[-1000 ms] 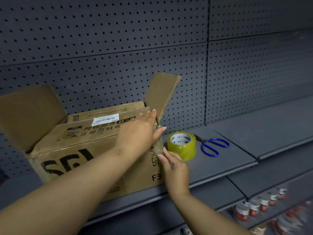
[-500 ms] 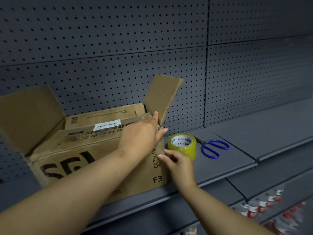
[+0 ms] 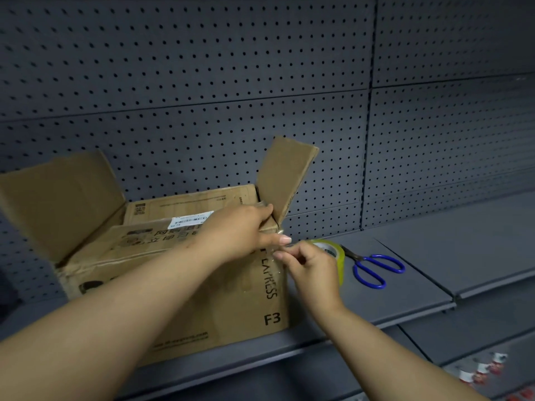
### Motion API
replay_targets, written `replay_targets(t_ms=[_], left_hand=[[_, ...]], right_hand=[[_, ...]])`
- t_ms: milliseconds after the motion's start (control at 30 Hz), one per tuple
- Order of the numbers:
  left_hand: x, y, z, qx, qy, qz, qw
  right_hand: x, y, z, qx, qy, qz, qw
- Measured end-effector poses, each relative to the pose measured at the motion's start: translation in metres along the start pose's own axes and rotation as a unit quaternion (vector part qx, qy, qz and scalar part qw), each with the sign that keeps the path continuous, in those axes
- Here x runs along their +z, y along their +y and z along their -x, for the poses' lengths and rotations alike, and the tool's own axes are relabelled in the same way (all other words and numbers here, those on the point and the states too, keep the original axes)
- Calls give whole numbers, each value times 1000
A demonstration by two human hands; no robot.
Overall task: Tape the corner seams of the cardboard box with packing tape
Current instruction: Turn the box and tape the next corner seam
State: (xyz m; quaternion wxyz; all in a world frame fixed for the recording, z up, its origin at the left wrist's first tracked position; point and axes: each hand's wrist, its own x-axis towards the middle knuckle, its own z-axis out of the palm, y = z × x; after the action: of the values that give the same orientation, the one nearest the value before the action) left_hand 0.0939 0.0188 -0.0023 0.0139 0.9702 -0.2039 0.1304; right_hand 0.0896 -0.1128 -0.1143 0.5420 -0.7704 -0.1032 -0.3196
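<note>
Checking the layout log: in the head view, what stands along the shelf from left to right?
cardboard box → packing tape roll → blue-handled scissors

Box [image 3: 246,314]: brown corrugated cardboard, matt, creased, scuffed. Tape strip [image 3: 270,250] I pinch: clear glossy film. Tape roll [image 3: 337,253]: shiny yellowish plastic. Scissors [image 3: 356,258]: dark metal blades, smooth blue handles. Shelf [image 3: 405,290], pegboard [image 3: 202,82]: matt grey painted metal.

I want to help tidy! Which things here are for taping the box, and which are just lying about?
For the job: box, tape roll, scissors.
Just lying about: blurry jars lower down.
</note>
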Motion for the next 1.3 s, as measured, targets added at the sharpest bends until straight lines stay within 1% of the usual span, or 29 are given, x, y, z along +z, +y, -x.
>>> replay_targets(t_ms=[67,200,267,333,400,500,600,700,733,833,900,967,1100,1200,1300], left_hand=[[-1,-2,-1,0,-5,6,1000],[-4,-2,-3,-3,9,19,1000],[-3,-1,-3,-6,8,2,1000],[-2,0,-2,-12,3,-7,1000],[-1,0,-2,-18,0,3,1000],[-3,-1,-1,-26,-8,27,999],[-4,1,-1,-31,-27,12,999],[-4,3,-3,-46,-24,-6,999],[-4,3,-3,-48,-21,-8,999],[-2,4,-3,-44,-6,-17,999],[-1,4,-4,-46,3,-19,999],[0,5,-3,-49,3,-19,999],[3,5,0,-35,26,-41,998],[4,5,1,-23,40,-56,997],[6,5,1,-13,52,-68,996]], right_hand=[[-1,2,-3,-7,-13,-6,1000],[-11,-1,-12,3,-75,-2,997],[-15,-7,-18,6,-76,-16,997],[-17,-13,-24,-11,-64,-29,997],[-16,-19,-28,-33,-61,-17,997],[-14,-22,-33,-42,-79,-3,996],[-14,-22,-35,-67,-88,23,994],[-17,-17,-34,-77,-94,44,992],[-19,-14,-33,-68,-109,20,991],[-25,-8,-29,-14,-173,-100,980],[-23,-1,-23,7,-164,-102,981],[-17,4,-17,9,-120,-63,991],[-6,7,-10,-35,-67,-16,997],[-8,8,-10,-46,-70,0,996],[-11,20,-1,-14,-119,-1,993]])
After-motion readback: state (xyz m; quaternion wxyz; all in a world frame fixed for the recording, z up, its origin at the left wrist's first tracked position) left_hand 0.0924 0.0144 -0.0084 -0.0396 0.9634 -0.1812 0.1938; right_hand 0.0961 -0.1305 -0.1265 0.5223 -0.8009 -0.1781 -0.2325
